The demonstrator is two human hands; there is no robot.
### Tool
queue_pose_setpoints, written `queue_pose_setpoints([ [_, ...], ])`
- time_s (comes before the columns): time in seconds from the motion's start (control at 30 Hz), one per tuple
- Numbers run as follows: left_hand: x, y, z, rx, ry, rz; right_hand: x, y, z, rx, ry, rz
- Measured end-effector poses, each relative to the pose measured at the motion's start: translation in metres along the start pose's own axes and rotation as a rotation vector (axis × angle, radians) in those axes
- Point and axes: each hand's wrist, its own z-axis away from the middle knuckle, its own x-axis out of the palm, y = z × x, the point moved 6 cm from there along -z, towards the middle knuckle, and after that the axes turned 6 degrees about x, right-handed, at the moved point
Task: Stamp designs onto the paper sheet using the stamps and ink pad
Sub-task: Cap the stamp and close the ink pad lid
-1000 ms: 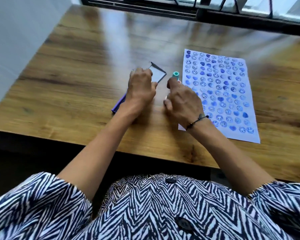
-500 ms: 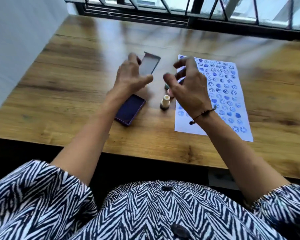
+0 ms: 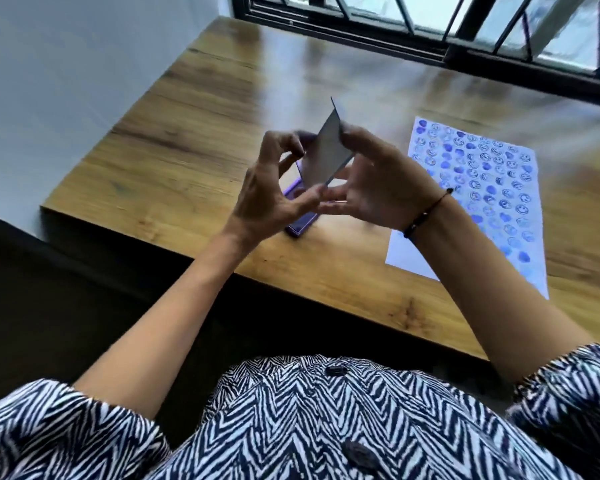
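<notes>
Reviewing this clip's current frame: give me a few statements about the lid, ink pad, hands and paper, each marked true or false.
1. Both hands hold the flat lid above the table. True: the left hand and right hand both grip it.
2. The paper sheet is blank. False: blue stamp marks cover it.
3. The ink pad lies on the wooden table, partly hidden by the hands. True.
4. The right hand holds a stamp. False: it holds only the lid.
</notes>
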Motion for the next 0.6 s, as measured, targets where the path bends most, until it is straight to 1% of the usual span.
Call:
queue_pose_setpoints([
  [0.03, -0.006, -0.002, 0.003, -0.037, 0.019, 0.072, -0.001, 0.001, -0.002, -0.024, 0.042, 0.075],
  [0.07, -0.014, -0.006, 0.006, -0.085, 0.06, 0.145, -0.003, 0.002, -0.005, -0.064, 0.141, 0.254],
  [0.1, -0.023, -0.01, 0.008, -0.142, 0.114, 0.202, -0.005, 0.001, -0.006, -0.117, 0.272, 0.547],
  [0.13, -0.032, -0.015, 0.01, -0.205, 0.166, 0.23, -0.006, 0.003, -0.009, -0.153, 0.395, 0.899],
  [0.17, -0.039, -0.02, 0.012, -0.265, 0.203, 0.231, -0.004, 0.007, -0.011, -0.176, 0.488, 1.188],
  [0.2, -0.042, -0.024, 0.013, -0.314, 0.212, 0.219, -0.001, 0.014, -0.014, -0.177, 0.531, 1.347],
  [0.23, -0.042, -0.028, 0.014, -0.351, 0.198, 0.197, 0.001, 0.021, -0.016, -0.166, 0.531, 1.391],
  [0.3, -0.035, -0.036, 0.017, -0.414, 0.151, 0.158, 0.006, 0.031, -0.019, -0.193, 0.533, 1.395],
  [0.4, -0.025, -0.046, 0.022, -0.485, 0.122, 0.17, 0.005, 0.036, -0.021, -0.225, 0.628, 1.482],
  [0.53, -0.017, -0.055, 0.022, -0.523, 0.096, 0.156, -0.002, 0.045, -0.025, -0.141, 0.634, 1.453],
  [0.6, -0.015, -0.056, 0.02, -0.53, 0.084, 0.141, -0.004, 0.048, -0.026, -0.129, 0.627, 1.452],
])
